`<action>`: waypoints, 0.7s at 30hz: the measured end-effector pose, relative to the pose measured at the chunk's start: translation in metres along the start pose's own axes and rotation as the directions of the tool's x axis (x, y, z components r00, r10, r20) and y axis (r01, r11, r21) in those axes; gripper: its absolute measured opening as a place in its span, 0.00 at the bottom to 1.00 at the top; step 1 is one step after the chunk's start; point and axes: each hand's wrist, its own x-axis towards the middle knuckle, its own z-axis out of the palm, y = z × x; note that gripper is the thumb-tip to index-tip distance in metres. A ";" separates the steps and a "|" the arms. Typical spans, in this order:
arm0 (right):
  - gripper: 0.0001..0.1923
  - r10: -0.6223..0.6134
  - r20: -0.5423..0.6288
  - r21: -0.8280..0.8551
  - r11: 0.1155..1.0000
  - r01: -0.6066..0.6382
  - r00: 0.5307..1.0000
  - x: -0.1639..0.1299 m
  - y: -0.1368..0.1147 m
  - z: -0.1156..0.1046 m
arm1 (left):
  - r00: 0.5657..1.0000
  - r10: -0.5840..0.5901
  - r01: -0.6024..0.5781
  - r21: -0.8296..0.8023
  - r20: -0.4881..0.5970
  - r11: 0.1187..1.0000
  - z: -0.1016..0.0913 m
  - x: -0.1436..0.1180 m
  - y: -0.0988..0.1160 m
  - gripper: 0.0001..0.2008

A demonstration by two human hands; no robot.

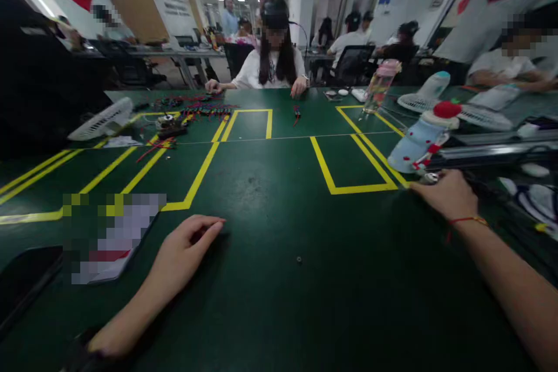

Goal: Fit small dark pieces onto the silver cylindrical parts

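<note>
My left hand [185, 256] rests on the green table, its fingers curled and the thumb tip close against the index finger. I see nothing between them. On the right, my right hand [451, 195] is closed at the fingertips around a small shiny metal piece [430, 178], whose exact kind I cannot make out. It is beside the base of a light-blue bottle [412, 148] with red decorations. A tiny dark ring, like a nut [299, 259], lies on the table between my hands.
Yellow tape [364, 189] marks boxes on the table [261, 314]. A phone-like object [126, 238] lies by my left forearm. Bundled coloured wires [204, 109], a white fan [102, 119] and a pink-lidded bottle [381, 87] stand farther off. Opposite sits a person [279, 67] with both hands at the table.
</note>
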 end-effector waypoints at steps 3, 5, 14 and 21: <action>0.39 -0.166 -0.078 0.008 0.986 0.167 0.983 -0.022 -0.020 -0.009 | 1.000 0.014 -0.014 -0.012 -0.002 1.000 0.001 -0.003 0.002 0.17; 0.36 -0.389 -0.001 0.079 0.918 0.388 0.921 -0.051 -0.041 -0.014 | 1.000 0.025 -0.025 -0.018 -0.001 1.000 0.001 -0.003 0.003 0.16; 0.12 -0.968 0.155 0.734 0.245 0.633 0.196 -0.188 -0.107 -0.015 | 0.999 0.045 -0.045 -0.019 0.005 0.999 0.001 -0.004 0.001 0.16; 0.17 -0.617 0.105 0.129 0.786 0.604 0.780 -0.071 -0.067 -0.028 | 0.999 0.051 -0.051 -0.015 0.001 0.999 0.001 -0.005 0.003 0.16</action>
